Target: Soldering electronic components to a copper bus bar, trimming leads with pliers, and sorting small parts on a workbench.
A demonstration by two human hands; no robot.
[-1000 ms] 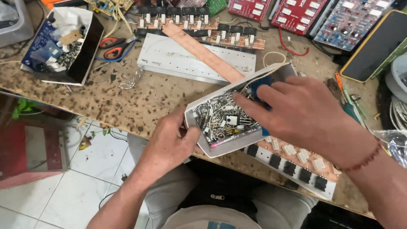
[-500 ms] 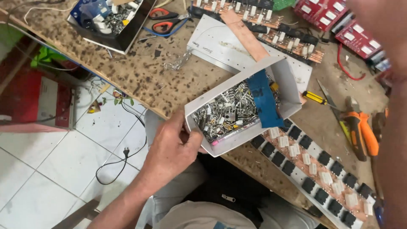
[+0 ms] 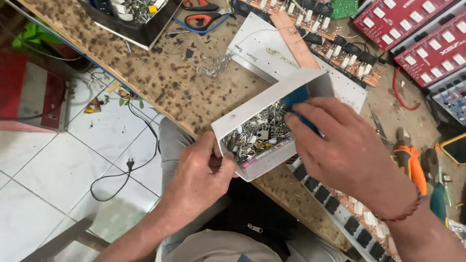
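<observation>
We find the sorting of small metal parts (image 3: pixel 257 133) in hand. Our left hand (image 3: pixel 201 174) clamps the near corner of the white box (image 3: pixel 262 104) at the bench's near edge. Our right hand (image 3: pixel 347 150), fingers loosely spread, dips in from the right, empty; picking one part calls for a fine pinch.

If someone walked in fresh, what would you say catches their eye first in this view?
Most likely the white box of small metal parts at the middle of the speckled workbench, its near corner gripped by the left hand while the right hand reaches its fingers in over a blue piece. Next, the red circuit boards at upper right and the orange-handled pliers at the right edge.
</observation>
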